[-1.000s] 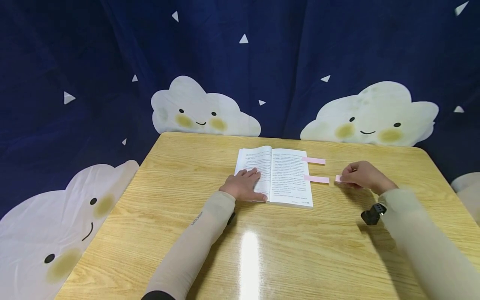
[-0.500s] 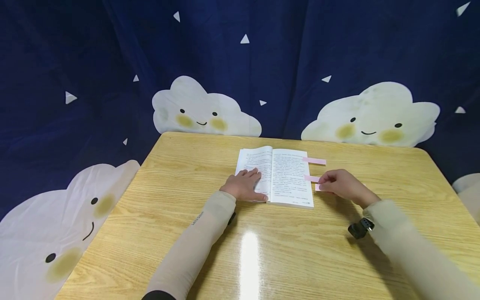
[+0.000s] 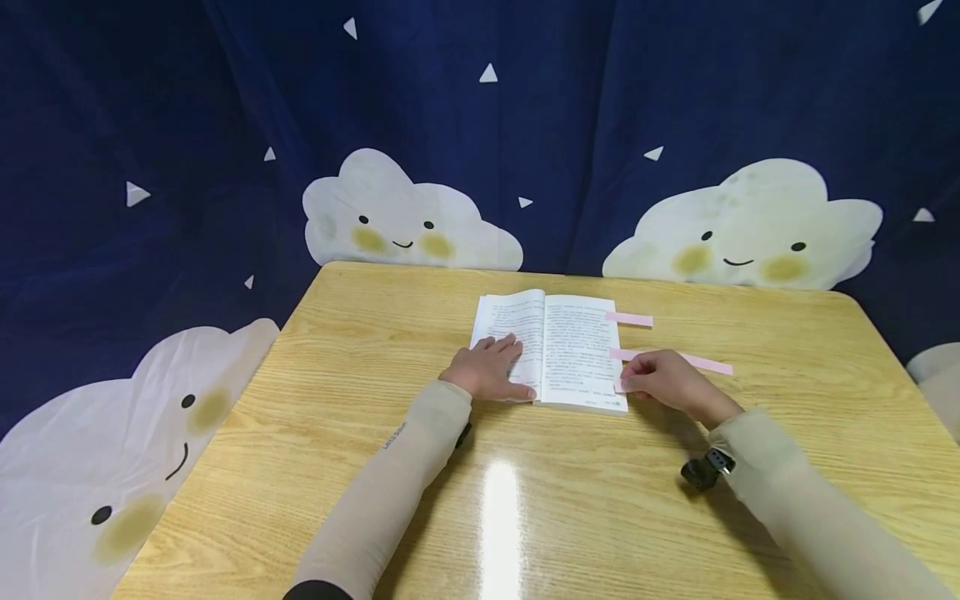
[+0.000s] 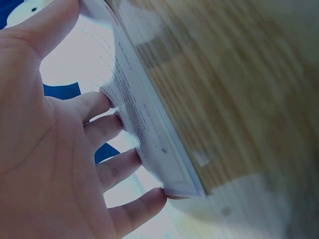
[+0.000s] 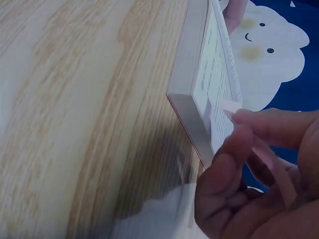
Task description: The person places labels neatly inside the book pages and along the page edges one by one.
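An open book point(image 3: 577, 379) lies on the table, its printed pages facing up. My left hand point(image 3: 487, 369) rests on the left page, fingers spread; in the left wrist view its fingertips point(image 4: 130, 157) lie against the page. At the right page's edge, my right hand point(image 3: 667, 379) pinches a pink sticky strip point(image 5: 231, 106) between thumb and forefinger. The strip's tip overlaps the lower right of the page in the head view. Above it, two pink sticky strips stick out from the book's right edge, an upper strip point(image 3: 632, 319) and a lower strip point(image 3: 624, 354), the latter partly behind my hand.
A length of pink strip point(image 3: 708, 364) shows beyond the back of my right hand. The wooden table point(image 3: 585, 500) spreads around the book. Behind it hangs a dark blue curtain point(image 3: 555, 125) with white smiling clouds.
My right hand has moved left with the pink strip, from beside the book to the right page's lower edge. The left hand has stayed on the left page.
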`<state>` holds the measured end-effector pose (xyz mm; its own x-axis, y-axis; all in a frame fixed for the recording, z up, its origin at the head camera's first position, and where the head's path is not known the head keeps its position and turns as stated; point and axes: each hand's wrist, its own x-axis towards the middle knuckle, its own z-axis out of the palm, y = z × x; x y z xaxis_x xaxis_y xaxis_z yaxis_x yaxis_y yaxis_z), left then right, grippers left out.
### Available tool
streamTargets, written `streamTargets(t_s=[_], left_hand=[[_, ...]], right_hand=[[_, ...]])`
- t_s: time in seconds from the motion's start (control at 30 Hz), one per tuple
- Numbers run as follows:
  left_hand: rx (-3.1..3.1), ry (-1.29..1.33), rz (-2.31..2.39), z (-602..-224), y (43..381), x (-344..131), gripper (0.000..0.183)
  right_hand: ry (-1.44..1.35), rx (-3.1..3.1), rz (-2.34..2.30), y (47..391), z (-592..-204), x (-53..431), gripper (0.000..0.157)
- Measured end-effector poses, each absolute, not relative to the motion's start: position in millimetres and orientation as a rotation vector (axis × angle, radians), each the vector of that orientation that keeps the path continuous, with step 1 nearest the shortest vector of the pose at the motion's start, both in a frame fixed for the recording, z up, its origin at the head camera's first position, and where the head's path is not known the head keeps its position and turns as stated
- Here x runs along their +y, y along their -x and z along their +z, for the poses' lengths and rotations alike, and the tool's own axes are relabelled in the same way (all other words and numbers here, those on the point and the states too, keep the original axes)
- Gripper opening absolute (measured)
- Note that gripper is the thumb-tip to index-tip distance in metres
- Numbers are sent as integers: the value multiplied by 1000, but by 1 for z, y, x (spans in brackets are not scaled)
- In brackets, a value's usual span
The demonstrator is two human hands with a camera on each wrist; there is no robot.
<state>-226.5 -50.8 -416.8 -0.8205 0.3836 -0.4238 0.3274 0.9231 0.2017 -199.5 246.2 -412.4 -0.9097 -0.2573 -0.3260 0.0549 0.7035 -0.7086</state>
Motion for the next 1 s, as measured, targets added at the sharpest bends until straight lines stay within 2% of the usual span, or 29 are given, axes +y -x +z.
streamTargets(t_s=[0.43, 1.0], left_hand=[[2617, -506, 146, -417, 228, -50, 92], [2612, -498, 167, -418, 227, -51, 93]], right_hand=[[175, 2463, -1062, 201, -423, 248, 13], [114, 2447, -1057, 202, -429, 247, 14]])
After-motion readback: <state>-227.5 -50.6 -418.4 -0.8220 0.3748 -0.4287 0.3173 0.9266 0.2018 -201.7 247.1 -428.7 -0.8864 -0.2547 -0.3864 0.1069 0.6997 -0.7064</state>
